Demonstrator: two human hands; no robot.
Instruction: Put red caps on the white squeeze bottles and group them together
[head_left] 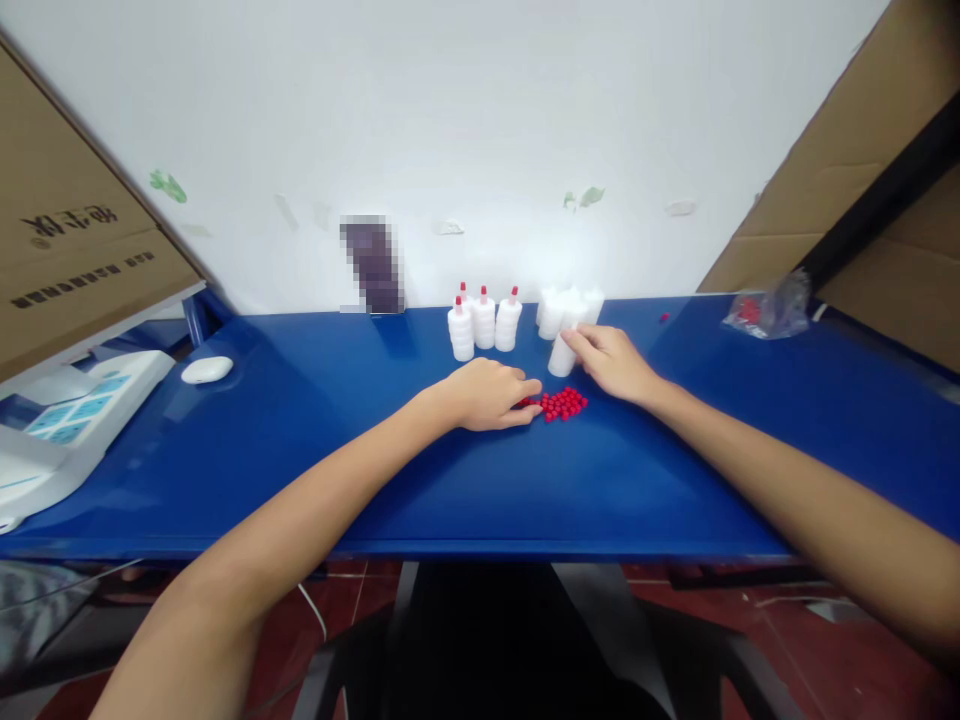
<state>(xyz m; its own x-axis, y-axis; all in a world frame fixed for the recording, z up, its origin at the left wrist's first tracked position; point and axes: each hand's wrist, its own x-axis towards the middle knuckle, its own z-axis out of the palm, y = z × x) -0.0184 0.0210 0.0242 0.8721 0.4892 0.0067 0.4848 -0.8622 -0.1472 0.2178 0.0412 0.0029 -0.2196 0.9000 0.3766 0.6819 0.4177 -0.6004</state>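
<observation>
My right hand (pixel 611 362) is closed on a white bottle (pixel 562 355), which stands slightly tilted and shows no red tip. My left hand (pixel 491 393) reaches to the left side of a pile of small red caps (pixel 564 404) on the table. Its thumb and forefinger are apart, and some caps show in the gap between them. Behind the left hand stand several ribbed white bottles with red tips (pixel 484 322). Further right, behind the held bottle, white bottles without red tips (pixel 551 313) are grouped close together.
The blue table (pixel 450 490) meets a white wall. A plastic bag with red pieces (pixel 772 310) lies at the right, and a single red cap (pixel 664 317) nearby. At the left are a white oval case (pixel 207 370), a white device (pixel 82 425) and a cardboard box (pixel 75 220).
</observation>
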